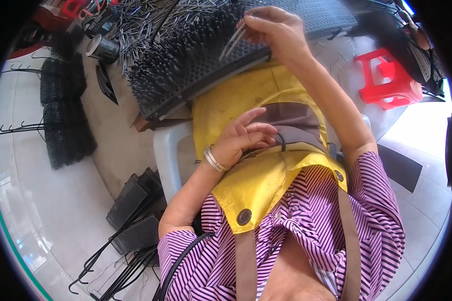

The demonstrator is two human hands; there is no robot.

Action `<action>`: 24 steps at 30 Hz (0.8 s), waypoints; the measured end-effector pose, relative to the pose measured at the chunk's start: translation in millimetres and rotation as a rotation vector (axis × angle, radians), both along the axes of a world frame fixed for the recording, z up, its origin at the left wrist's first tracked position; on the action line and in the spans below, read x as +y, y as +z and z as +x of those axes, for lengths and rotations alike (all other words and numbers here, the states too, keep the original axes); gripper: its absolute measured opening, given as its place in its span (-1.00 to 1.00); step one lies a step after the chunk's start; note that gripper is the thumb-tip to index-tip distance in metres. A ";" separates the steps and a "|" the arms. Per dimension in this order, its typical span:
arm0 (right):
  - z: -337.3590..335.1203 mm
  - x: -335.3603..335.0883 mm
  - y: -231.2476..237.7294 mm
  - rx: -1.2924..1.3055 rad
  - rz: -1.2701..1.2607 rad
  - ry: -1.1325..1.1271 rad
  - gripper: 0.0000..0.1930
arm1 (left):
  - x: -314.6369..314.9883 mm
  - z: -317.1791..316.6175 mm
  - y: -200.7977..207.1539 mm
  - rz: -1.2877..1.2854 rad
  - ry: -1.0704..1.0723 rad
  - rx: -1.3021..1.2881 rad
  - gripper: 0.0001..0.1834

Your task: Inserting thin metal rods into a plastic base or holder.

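Workshop here: thin grey metal rods (138,25) heaped past the far edge of a black perforated board (206,72), yellow apron (258,188) on!

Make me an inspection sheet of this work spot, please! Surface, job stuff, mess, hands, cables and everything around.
Surface: perforated board, its left part crowded with upright dark rods
Job's things: thin metal rods, blurred
Clutter: heap of loose metal rods; metal can near it
Hands: right hand pinching the thin metal rods; left hand loosely open
Cables: black cord at left sleeve
Surroundings: red plastic stool at right
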State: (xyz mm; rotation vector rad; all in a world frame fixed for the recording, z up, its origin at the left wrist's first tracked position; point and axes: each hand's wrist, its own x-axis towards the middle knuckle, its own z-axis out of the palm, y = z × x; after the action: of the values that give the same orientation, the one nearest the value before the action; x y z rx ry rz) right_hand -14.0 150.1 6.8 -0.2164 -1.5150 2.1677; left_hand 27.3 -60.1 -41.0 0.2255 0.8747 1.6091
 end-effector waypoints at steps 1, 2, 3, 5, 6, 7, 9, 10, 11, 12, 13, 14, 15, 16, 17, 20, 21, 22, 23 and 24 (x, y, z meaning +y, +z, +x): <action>-9.2 -1.0 -4.9 0.043 -0.003 -0.013 -0.85 | 0.0 -0.1 -0.5 0.005 -0.001 -0.001 -0.38; -13.4 -0.9 -8.3 0.043 -0.005 -0.014 -0.85 | 0.2 -0.4 -0.8 0.010 -0.003 -0.002 -0.39; -17.6 -5.1 -5.3 0.051 0.049 -0.040 -0.88 | -0.7 0.1 -0.8 0.008 0.004 -0.004 -0.39; -26.1 -4.0 -13.4 0.100 0.098 -0.018 -0.90 | -1.9 0.5 -0.2 0.020 0.032 -0.036 -0.41; -28.0 -5.6 -14.1 0.098 0.097 -0.014 -0.90 | -2.4 0.1 -0.7 0.020 0.036 -0.039 -0.41; -30.2 -8.3 -14.2 0.111 0.139 -0.029 -0.91 | -2.8 -0.9 -1.3 0.005 0.021 -0.028 -0.43; -33.5 -10.5 -15.5 0.123 0.182 -0.041 -0.91 | -3.0 -1.7 -1.3 -0.010 0.007 -0.019 -0.45; -35.0 -10.6 -17.2 0.127 0.229 -0.049 -0.90 | -2.8 -1.9 -0.5 -0.018 0.009 -0.027 -0.45; -35.9 -10.9 -18.2 0.131 0.275 -0.058 -0.89 | -2.6 -1.9 0.1 -0.027 0.011 -0.035 -0.46; -36.2 -12.1 -18.7 0.131 0.276 -0.056 -0.89 | -2.6 -2.0 -0.2 -0.026 0.013 -0.035 -0.46; -36.3 -13.3 -18.9 0.113 0.355 -0.089 -0.93 | -2.4 -2.0 -0.4 -0.027 0.010 -0.034 -0.47; -36.4 -14.1 -19.3 0.095 0.435 -0.123 -0.95 | -2.2 -2.0 -0.6 -0.028 0.008 -0.033 -0.48; -36.5 -14.5 -20.3 0.096 0.435 -0.121 -0.95 | -2.4 -1.9 -0.9 -0.028 0.010 -0.032 -0.48; -36.6 -14.6 -21.6 0.140 0.599 -0.150 -0.92 | -2.6 -1.8 -1.4 -0.026 0.010 -0.037 -0.49; -36.8 -14.7 -22.2 0.184 0.763 -0.179 -0.87 | -2.8 -1.7 -1.7 -0.024 0.010 -0.041 -0.49; -38.4 -22.3 -17.1 0.061 0.899 -0.140 -0.85 | -2.7 -1.7 -2.4 -0.028 0.015 -0.053 -0.50; -42.6 -24.8 -17.5 0.156 0.971 -0.189 -0.85 | -2.6 -1.7 -2.9 -0.028 0.018 -0.053 -0.50; -43.5 -25.6 -17.0 0.158 0.971 -0.185 -0.85 | -2.3 -1.8 -3.8 -0.018 0.016 -0.062 -0.50; -44.1 -25.9 -15.8 0.119 1.060 -0.190 -0.86 | -2.0 -1.9 -4.7 -0.007 0.014 -0.071 -0.50; -44.8 -27.9 -12.7 0.082 1.149 -0.191 -0.87 | -2.1 -2.0 -5.5 -0.006 0.022 -0.071 -0.50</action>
State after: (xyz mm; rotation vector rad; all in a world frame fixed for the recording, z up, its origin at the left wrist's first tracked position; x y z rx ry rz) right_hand -58.9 122.3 -5.9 0.1192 -2.2821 0.8919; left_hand 25.3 -62.3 -46.5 0.1537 0.8299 1.6246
